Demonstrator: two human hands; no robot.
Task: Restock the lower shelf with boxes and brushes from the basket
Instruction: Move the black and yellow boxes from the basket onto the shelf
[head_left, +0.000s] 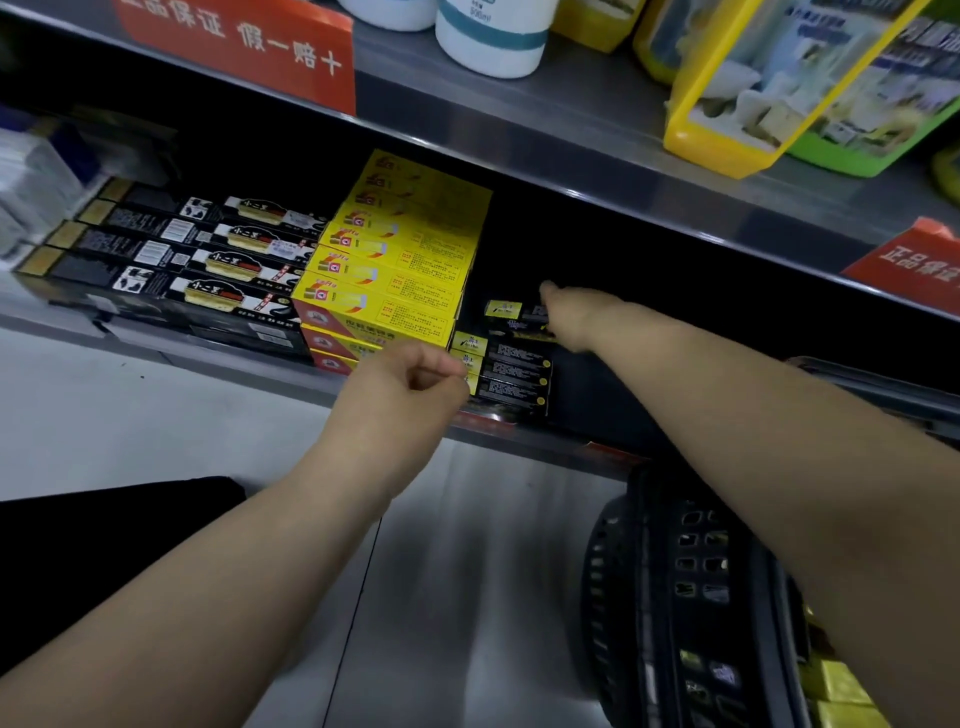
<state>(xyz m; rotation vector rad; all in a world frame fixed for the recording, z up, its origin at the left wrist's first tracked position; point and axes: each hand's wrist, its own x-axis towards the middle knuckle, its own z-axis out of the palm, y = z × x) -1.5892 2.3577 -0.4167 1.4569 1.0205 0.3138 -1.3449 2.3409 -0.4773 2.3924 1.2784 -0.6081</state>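
The lower shelf holds a row of long black brush boxes on the left and a stack of yellow boxes in the middle. To their right sits a small pile of black boxes with yellow labels. My right hand reaches into the dark shelf gap and grips the right end of one small black box on top of that pile. My left hand hovers at the shelf's front edge beside the yellow stack, fingers curled into a fist with nothing in it.
A black plastic basket stands on the floor at lower right, with yellow boxes inside. The upper shelf carries white bottles, yellow and green packs and red signs. The shelf space right of the small boxes is dark.
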